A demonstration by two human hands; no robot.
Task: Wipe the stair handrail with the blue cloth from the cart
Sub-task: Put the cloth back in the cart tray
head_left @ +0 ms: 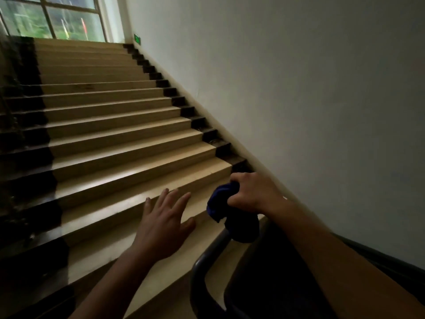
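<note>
Running up the far left edge, at about nine to ten o'clock from the hands, dark uprights of a balustrade (9, 111) are dimly made out. The handrail itself cannot be picked out in the shadow.

- Handrail, judged: long axis taken to follow the flight, rising from seven o'clock toward eleven o'clock. It is well apart from both hands, and the left hand is the nearer.
- Stairs (115, 125): pale treads edged with dark bands, climbing to a window (57, 17) at eleven o'clock.
- Left hand (164, 229): open wide, fingers spread, palm down, nothing held. It is raised over the lowest steps.
- Blue cloth (230, 210): deep blue, soft, bunched into a loose wad with a fold hanging below the fist. It is already clear of the cart, at one o'clock from the left hand.
- Right hand (253, 192): closed around the upper part of the cloth, knuckles up, close by the wall.
- Cart (202, 261): a dark tubular frame and a dark body at five o'clock, beneath the right forearm. Its contents cannot be told.
- Wall (299, 88): plain and pale. No rail is seen fixed to it.

The cloth must be carried across the flight toward nine o'clock before wiping can begin.
</note>
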